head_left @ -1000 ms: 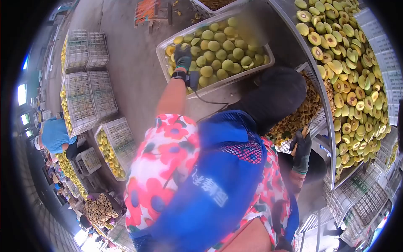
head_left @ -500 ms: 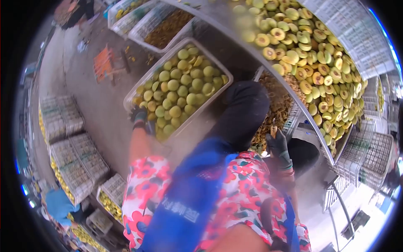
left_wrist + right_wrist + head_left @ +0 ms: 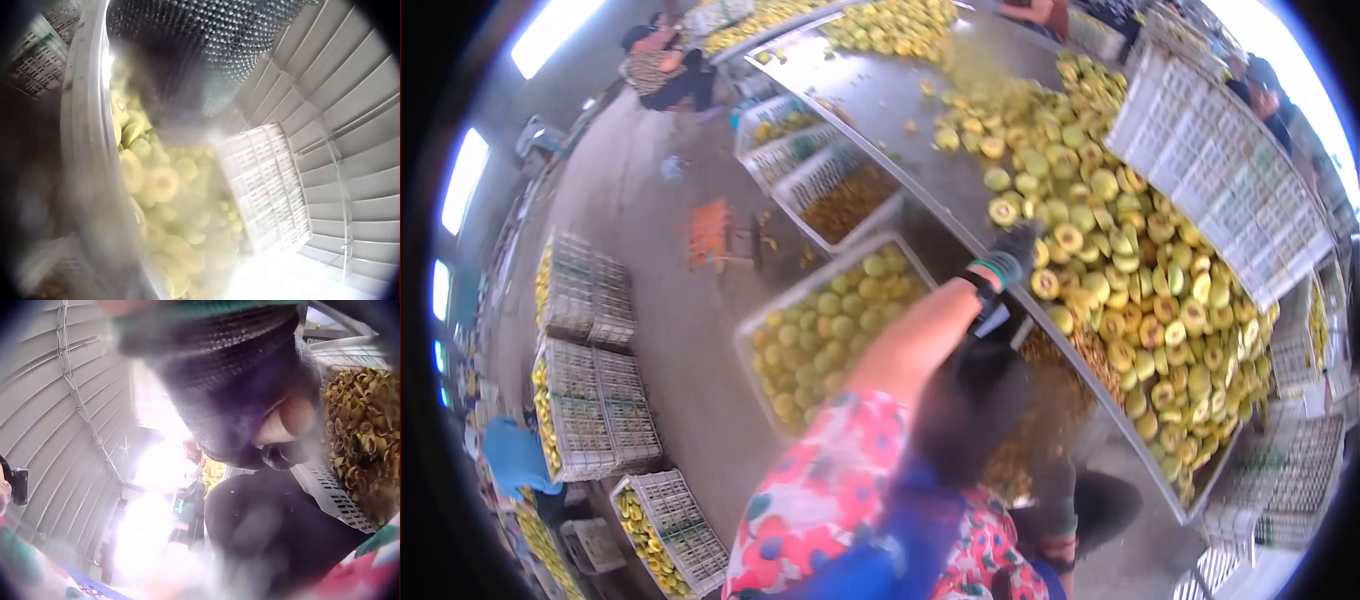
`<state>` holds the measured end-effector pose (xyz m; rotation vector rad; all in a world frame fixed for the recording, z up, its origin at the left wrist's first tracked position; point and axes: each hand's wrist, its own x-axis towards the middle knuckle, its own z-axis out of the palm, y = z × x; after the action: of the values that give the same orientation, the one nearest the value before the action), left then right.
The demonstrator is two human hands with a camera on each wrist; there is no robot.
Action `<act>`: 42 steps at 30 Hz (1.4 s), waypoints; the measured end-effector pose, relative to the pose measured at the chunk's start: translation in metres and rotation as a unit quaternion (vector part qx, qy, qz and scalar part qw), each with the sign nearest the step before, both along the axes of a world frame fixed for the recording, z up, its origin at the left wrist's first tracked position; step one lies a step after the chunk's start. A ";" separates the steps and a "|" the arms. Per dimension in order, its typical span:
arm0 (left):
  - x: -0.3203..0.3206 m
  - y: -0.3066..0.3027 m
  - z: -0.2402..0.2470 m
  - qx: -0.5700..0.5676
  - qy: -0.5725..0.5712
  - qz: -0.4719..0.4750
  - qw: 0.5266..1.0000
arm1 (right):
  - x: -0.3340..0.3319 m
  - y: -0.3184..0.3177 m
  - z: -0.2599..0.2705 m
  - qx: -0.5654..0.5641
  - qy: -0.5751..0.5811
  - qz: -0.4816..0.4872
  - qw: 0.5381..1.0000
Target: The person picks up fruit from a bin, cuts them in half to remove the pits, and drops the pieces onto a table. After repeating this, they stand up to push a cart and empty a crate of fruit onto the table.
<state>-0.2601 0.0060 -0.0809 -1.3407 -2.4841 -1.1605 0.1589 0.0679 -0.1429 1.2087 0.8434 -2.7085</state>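
Note:
In a dark grey glove with a green cuff, my left hand (image 3: 1018,248) reaches over the near edge of the metal table (image 3: 940,200), right at the heap of halved yellow-green stone fruit (image 3: 1145,290). Blur covers its fingers in the left wrist view, where the glove (image 3: 175,87) hangs over the fruit halves (image 3: 159,181); I cannot tell whether it holds one. Low by my knee, my gloved right hand (image 3: 1055,500) has curled fingers and a bare thumb (image 3: 290,422) folded in. The wooden-handled tool it gripped in the earlier frames is hidden now.
A crate of whole green fruit (image 3: 830,320) stands on the floor left of my knee. Brown scraps fill a crate (image 3: 362,444) below the table edge. White crates (image 3: 1220,170) line the table's far side; stacked crates (image 3: 585,400) stand left. Other people work around.
My left hand has left the crate of whole fruit and swung right to the table's fruit halves. The head view has turned, showing more table. My right hand stays low by the knee.

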 end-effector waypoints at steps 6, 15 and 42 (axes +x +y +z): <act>-0.026 0.058 -0.032 -0.268 -0.007 0.027 0.963 | 0.015 0.015 -0.021 0.588 -0.064 0.151 0.792; 0.024 0.026 -0.001 -0.047 -0.075 -0.033 0.996 | 0.008 0.022 -0.001 0.499 -0.005 0.088 0.862; 0.255 -0.028 0.109 0.224 -0.268 -0.141 0.927 | -0.054 -0.026 0.135 0.334 0.182 -0.079 0.921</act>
<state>-0.0046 -0.0217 0.0276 -1.4080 -2.1247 -2.2587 0.1050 0.0418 -0.0076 0.8573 1.9148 -2.9163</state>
